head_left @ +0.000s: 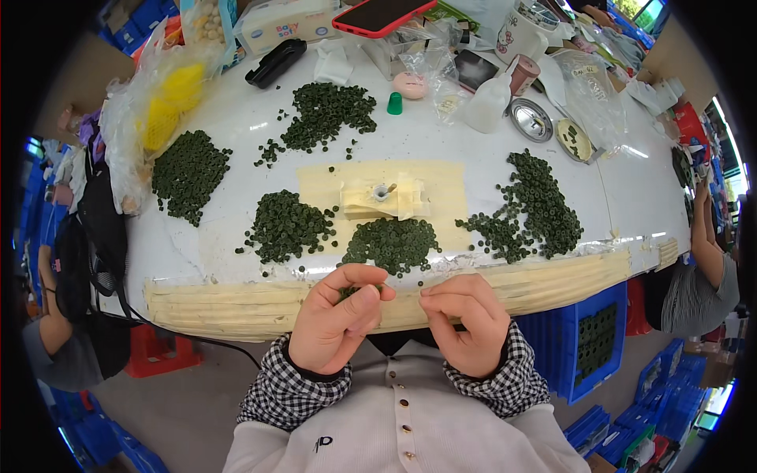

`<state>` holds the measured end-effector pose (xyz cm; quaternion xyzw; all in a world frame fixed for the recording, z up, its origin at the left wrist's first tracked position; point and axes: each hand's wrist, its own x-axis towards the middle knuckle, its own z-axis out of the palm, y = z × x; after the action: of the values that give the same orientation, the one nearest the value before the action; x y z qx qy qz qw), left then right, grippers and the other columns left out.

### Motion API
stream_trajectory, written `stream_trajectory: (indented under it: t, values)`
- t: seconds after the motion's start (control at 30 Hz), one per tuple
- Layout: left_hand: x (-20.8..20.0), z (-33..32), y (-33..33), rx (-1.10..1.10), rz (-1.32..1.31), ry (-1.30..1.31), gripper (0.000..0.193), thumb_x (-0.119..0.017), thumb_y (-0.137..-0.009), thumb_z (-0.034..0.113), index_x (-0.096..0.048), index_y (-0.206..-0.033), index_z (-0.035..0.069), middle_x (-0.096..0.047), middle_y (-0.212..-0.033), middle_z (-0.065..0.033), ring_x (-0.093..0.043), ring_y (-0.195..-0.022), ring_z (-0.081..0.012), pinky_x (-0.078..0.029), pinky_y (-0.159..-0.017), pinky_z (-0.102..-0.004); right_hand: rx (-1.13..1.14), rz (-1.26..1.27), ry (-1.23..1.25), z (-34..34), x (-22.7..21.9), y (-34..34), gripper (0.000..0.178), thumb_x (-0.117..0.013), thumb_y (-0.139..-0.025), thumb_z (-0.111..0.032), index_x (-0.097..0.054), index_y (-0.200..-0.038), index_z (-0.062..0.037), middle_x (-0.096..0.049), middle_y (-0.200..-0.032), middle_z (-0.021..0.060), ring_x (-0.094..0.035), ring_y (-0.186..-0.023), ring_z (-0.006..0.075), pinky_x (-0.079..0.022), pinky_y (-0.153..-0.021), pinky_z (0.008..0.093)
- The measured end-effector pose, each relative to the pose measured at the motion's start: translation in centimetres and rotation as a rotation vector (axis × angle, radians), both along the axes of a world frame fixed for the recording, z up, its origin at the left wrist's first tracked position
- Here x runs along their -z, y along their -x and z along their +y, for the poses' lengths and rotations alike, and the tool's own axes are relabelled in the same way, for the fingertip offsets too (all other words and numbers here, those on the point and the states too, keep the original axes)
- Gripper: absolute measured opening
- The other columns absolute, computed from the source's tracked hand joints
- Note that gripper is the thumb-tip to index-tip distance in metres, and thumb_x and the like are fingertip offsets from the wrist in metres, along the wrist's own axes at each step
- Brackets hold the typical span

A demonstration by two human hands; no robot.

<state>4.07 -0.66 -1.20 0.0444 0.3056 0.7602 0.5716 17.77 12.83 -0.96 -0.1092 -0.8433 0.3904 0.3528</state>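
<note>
My left hand [335,315] is curled at the table's front edge, with several small dark green ring-shaped pieces [348,292] cupped in its fingers. To its right my right hand [467,322] is closed, thumb and fingertips pressed together; whatever they pinch, if anything, is too small to make out. Just beyond the hands lies a pile of the same green rings [390,243]. Behind that pile a block wrapped in cream tape [359,202] sits on the table, with a small metal pin [391,188] sticking up beside a whitish round hole.
More green ring piles lie at left [189,175], centre left [288,227], back [327,114] and right [544,205]. Along the back stand a red-cased phone [384,16], a tissue pack [288,24], a green thimble-like cap [394,103] and a round tin [530,120]. A blue crate [564,351] stands below right.
</note>
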Motion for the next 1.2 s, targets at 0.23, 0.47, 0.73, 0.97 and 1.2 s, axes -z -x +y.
stream_trajectory:
  t: [0.23,0.47,0.73,0.97,1.2]
  values:
    - [0.3,-0.7,-0.1,-0.061,0.049,-0.036,0.016,-0.057,-0.089,0.006,-0.058,-0.105,0.002,-0.064,-0.095,-0.0109,-0.039,-0.057,-0.0047,-0.034,-0.053,-0.0195,-0.106,0.017,0.256,-0.1,-1.7,2.6,0.019,-0.068,-0.073,0.005,-0.068,-0.091,-0.0012,-0.063,-0.083,0.0091,-0.061,-0.069,0.0174,-0.048,-0.059,0.0253]
    - [0.1,-0.4,0.0,-0.068,0.142,0.018,0.018,-0.059,-0.087,0.005,-0.057,-0.105,0.003,-0.061,-0.092,-0.0082,-0.036,-0.054,-0.0053,-0.031,-0.053,-0.0208,-0.186,-0.011,0.655,-0.1,-0.5,2.9,0.013,-0.068,-0.075,0.002,-0.066,-0.087,-0.0002,-0.066,-0.081,0.0092,-0.062,-0.072,0.0154,-0.049,-0.066,0.0247]
    - [0.2,-0.3,-0.1,-0.145,0.168,-0.001,0.013,-0.061,-0.085,-0.001,-0.062,-0.098,0.0,-0.062,-0.085,-0.0071,-0.047,-0.062,-0.0058,-0.035,-0.053,-0.0199,-0.178,-0.029,0.622,-0.3,-0.6,3.7,0.01,-0.068,-0.075,0.002,-0.063,-0.083,0.0006,-0.062,-0.081,0.0075,-0.058,-0.075,0.0157,-0.046,-0.068,0.0259]
    - [0.4,-0.3,-0.2,-0.179,0.159,-0.005,0.012,-0.061,-0.085,-0.003,-0.063,-0.096,0.0,-0.062,-0.085,-0.0062,-0.047,-0.063,-0.0057,-0.036,-0.054,-0.0198,-0.186,-0.002,0.655,-1.0,-0.6,3.9,0.009,-0.066,-0.077,0.003,-0.063,-0.086,0.0025,-0.062,-0.086,0.0097,-0.058,-0.078,0.0162,-0.046,-0.069,0.0259]
    - [0.2,-0.1,-0.3,-0.217,0.131,0.001,0.012,-0.061,-0.084,-0.003,-0.064,-0.095,0.001,-0.062,-0.085,-0.0052,-0.047,-0.063,-0.0054,-0.035,-0.053,-0.0193,-0.162,0.034,0.584,-1.4,-0.5,3.9,0.013,-0.064,-0.078,0.004,-0.064,-0.091,0.0034,-0.062,-0.089,0.0109,-0.059,-0.079,0.0168,-0.047,-0.069,0.0256]
